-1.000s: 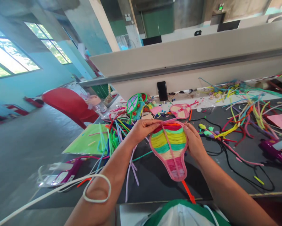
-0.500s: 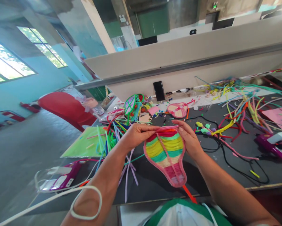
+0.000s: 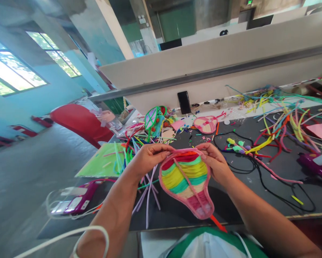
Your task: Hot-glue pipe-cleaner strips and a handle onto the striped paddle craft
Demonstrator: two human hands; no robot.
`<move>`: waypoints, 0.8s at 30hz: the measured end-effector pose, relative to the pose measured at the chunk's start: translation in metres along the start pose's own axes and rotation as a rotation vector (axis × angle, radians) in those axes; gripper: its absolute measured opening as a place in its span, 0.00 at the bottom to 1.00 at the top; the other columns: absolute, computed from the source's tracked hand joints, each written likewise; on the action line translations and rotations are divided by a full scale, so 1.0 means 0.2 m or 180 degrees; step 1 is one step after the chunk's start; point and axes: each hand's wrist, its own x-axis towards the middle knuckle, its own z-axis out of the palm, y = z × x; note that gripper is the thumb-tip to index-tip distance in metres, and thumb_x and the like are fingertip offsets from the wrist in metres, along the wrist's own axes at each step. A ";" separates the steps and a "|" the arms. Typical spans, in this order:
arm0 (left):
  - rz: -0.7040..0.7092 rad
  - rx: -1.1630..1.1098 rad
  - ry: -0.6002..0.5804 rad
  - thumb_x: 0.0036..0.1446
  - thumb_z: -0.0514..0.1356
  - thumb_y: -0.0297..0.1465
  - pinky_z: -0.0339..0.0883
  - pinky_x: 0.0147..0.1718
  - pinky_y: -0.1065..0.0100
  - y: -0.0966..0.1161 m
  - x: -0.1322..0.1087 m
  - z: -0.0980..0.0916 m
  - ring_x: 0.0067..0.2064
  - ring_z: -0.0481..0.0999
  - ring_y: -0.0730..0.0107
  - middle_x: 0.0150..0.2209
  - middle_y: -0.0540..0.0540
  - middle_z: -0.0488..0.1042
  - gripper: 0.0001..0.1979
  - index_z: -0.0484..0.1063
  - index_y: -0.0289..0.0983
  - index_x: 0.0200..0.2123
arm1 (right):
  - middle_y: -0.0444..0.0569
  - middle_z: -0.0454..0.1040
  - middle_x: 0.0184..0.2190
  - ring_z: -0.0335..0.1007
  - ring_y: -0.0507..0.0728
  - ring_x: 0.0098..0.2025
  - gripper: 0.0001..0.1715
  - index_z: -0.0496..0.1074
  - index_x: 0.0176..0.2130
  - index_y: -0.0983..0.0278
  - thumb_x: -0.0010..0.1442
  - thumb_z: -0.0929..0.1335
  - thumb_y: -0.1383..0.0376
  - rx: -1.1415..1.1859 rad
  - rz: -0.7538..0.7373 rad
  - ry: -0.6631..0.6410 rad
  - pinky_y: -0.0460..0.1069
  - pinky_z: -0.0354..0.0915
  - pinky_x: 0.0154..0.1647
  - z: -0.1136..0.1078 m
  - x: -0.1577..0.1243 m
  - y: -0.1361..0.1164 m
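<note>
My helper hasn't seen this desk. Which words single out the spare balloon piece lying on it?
Against the white partition behind the dark table leans a black phone. Just right of it, flat on the table, lies a small balloon piece. Unlike the rainbow piece between left hand and right hand, it is pale cream, rimmed pink.

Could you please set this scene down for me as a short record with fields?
Setting: dark worktable strewn with loose pipe cleaners
Held thing: balloon-shaped piece, pink rim, striped red, green, yellow and cream
Left hand: pinches its top rim
Right hand: grips its upper right edge
Nearby: second pink piece, phone upright against the partition, purple tool, green sheet
</note>
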 end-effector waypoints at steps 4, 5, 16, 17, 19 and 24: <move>-0.0240 -0.0452 -0.0003 0.53 0.64 0.39 0.71 0.35 0.72 0.02 -0.05 0.05 0.37 0.78 0.67 0.38 0.45 0.80 0.16 0.78 0.36 0.43 | 0.43 0.77 0.34 0.75 0.54 0.35 0.17 0.67 0.45 0.57 0.56 0.70 0.59 0.0023 0.0067 -0.0040 0.48 0.69 0.37 0.01 -0.01 0.01; -0.0358 -0.0518 -0.0085 0.53 0.65 0.40 0.71 0.34 0.71 0.03 -0.06 0.06 0.36 0.78 0.67 0.37 0.45 0.80 0.17 0.77 0.36 0.43 | 0.43 0.77 0.34 0.75 0.54 0.35 0.17 0.67 0.46 0.57 0.56 0.70 0.59 0.0021 0.0079 -0.0060 0.48 0.69 0.36 0.01 -0.02 0.01; -0.0027 0.0306 -0.0608 0.59 0.58 0.41 0.70 0.33 0.70 0.08 -0.17 0.03 0.38 0.77 0.63 0.39 0.43 0.80 0.18 0.78 0.37 0.47 | 0.39 0.69 0.25 0.63 0.49 0.22 0.14 0.59 0.43 0.57 0.60 0.68 0.62 -0.1202 -0.0369 -0.0278 0.44 0.57 0.22 0.10 -0.10 0.03; 0.0104 0.0524 -0.0665 0.61 0.56 0.39 0.70 0.36 0.70 0.09 -0.19 0.02 0.40 0.77 0.63 0.42 0.43 0.79 0.18 0.76 0.38 0.49 | 0.39 0.69 0.26 0.65 0.50 0.23 0.14 0.58 0.43 0.57 0.60 0.67 0.63 -0.1360 -0.0424 -0.0290 0.45 0.58 0.23 0.11 -0.12 0.04; 0.0237 0.0870 -0.0669 0.63 0.54 0.37 0.70 0.40 0.71 0.10 -0.22 0.00 0.44 0.77 0.64 0.44 0.44 0.79 0.17 0.75 0.40 0.51 | 0.41 0.71 0.28 0.69 0.52 0.27 0.15 0.56 0.44 0.56 0.60 0.67 0.66 -0.1622 -0.0502 -0.0278 0.46 0.61 0.25 0.14 -0.15 0.05; 0.0365 0.1070 -0.0658 0.62 0.56 0.33 0.70 0.44 0.70 0.08 -0.25 -0.01 0.46 0.77 0.64 0.45 0.45 0.79 0.14 0.77 0.41 0.48 | 0.44 0.74 0.32 0.74 0.54 0.31 0.21 0.55 0.48 0.54 0.59 0.66 0.70 -0.1823 -0.0771 -0.0281 0.48 0.67 0.28 0.18 -0.19 0.05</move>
